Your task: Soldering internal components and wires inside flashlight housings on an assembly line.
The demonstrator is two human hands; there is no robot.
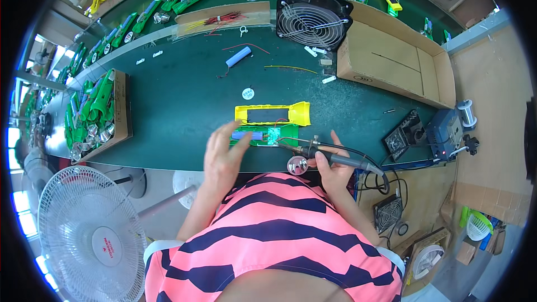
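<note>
A green flashlight housing (288, 130) lies in front of me, with a blue cylindrical battery (247, 135) and a small circuit board (273, 136) inside. Directly behind it sits a yellow housing half (302, 113) with a dark panel; thin wires run between the two. My left hand (219, 154) reaches over the battery's left end, thumb and index finger apart. A soldering iron (347, 160) is gripped in my right hand (334, 172), its tip close to the board's lower edge. Beneath the iron, at the table edge, is a shiny round reflector (297, 165).
A loose blue battery (239, 56), wires and white pieces lie farther back. Behind them stand a black fan (313, 22) and an open cardboard box (391, 59). The soldering station (443, 136) is at right; a box of green housings (122, 106) at left, above a floor fan (95, 240).
</note>
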